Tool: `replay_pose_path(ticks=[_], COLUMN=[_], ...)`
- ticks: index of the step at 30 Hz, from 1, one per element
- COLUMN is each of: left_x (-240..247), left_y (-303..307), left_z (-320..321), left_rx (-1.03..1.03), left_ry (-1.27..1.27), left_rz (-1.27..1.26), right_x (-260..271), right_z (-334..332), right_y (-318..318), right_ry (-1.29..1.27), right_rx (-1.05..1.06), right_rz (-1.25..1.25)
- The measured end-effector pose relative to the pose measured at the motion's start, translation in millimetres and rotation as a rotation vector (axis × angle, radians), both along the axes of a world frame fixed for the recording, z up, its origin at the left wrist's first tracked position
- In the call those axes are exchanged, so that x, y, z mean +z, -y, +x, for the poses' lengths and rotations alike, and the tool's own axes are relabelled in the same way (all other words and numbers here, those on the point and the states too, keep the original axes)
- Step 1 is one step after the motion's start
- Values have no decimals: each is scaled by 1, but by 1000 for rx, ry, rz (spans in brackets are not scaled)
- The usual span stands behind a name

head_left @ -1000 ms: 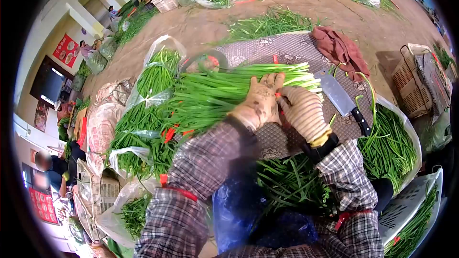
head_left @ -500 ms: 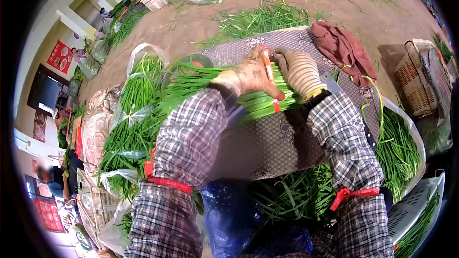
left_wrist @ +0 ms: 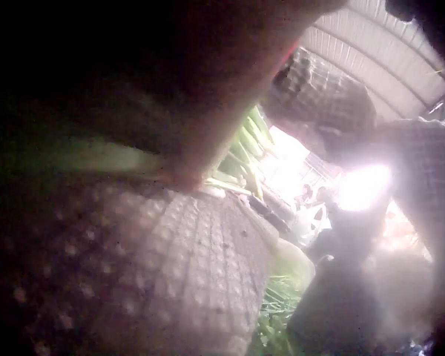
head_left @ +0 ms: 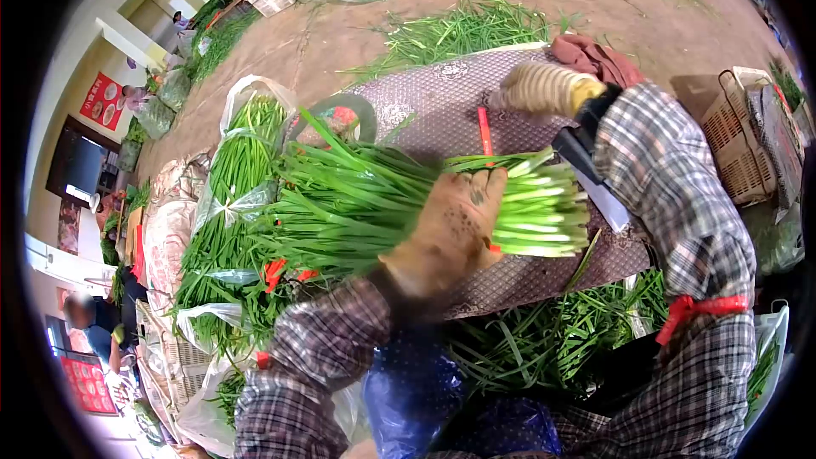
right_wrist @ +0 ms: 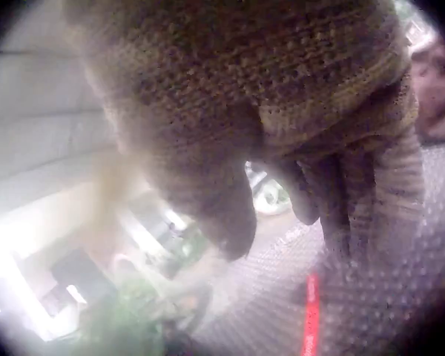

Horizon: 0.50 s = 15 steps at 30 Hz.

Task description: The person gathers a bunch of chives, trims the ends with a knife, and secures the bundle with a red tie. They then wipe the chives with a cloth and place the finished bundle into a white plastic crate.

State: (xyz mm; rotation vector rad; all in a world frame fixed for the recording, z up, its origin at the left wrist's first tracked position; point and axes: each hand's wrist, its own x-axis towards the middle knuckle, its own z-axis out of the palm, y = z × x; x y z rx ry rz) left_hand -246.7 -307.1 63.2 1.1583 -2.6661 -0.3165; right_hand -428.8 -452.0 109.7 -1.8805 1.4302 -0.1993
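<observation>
On the patterned padded mat (head_left: 425, 89) lies a bunch of garlic chives (head_left: 544, 204), pale cut ends to the right and leaves to the left. My left hand (head_left: 455, 217), in a stained glove, grips it from above, fingers across the stalks. Just beyond the bunch, a red strip (head_left: 485, 132) lies on the mat and passes under the stalks; it also shows in the right wrist view, below the hand. My right hand (head_left: 544, 89), in a striped knit glove, hangs over the mat's far right, fingers loose, thumb apart. The right sleeve partly covers a knife (head_left: 605, 204).
A brown cloth (head_left: 595, 59) lies at the mat's far right corner. Bagged chives (head_left: 246, 144) stand on the left, with more greens (head_left: 544, 331) below the near edge. Loose greens (head_left: 467, 30) lie on the floor beyond. A plastic crate (head_left: 735, 140) stands at the right.
The red strip, upright across the bunch half a second ago, now lies on the mat beyond it. My right hand has left the stalks; the left hand and bunch have come nearer me.
</observation>
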Motion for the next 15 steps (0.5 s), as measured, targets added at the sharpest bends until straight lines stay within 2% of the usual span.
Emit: replay_pose_path(ticks=[2,3,4,5,8,10,11,12,15], left_x=[-5,-5,-8,-12,-15,-18,-13,-10,9], left_y=[-10,-8,-5,1,11,13,13,14,21], left_z=[3,5,5,6,9,11,10,11,4], left_rx=[42,54,57,39,20,14,19,18,91], left_ry=[112,53,45,47,21,59,80,78,188], left_rz=[-198,-144,-140,-86,9,16,63,67,253], right_x=[-22,-30,-31,-37,-68,-86,-88,-87,-48], right_z=[14,19,26,29,40,47,45,42,39], right_y=[6,3,13,20,42,55,49,48,27], right_ry=[38,111,-68,-77,44,-91,42,40,-391], right_rx=[-69,-88,-11,-7,-85,132,28,27,277], right_rz=[264,288,284,287,387,281,328,332,-254])
